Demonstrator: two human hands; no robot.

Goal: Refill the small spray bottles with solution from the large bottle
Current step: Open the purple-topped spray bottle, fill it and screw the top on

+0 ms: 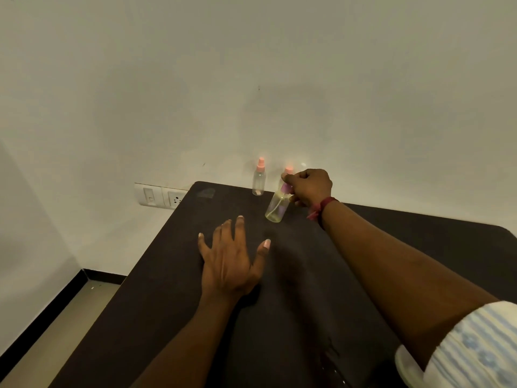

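On the dark table (195, 317), near the far edge by the wall, stands a small clear spray bottle (259, 179) with a pink nozzle. To its right my right hand (309, 186) grips the purple top of a clear bottle (277, 207) that tilts and holds a little yellowish liquid. Behind that hand peeks the pink top of another small spray bottle (289, 170), its body mostly hidden. My left hand (230, 261) rests flat on the table with fingers spread, a short way in front of the tilted bottle, holding nothing. No large bottle is plainly visible.
A white wall runs close behind the table's far edge. A white switch and socket plate (161, 196) sits on the wall at the table's far left corner. The floor (56, 326) lies left of the table's edge.
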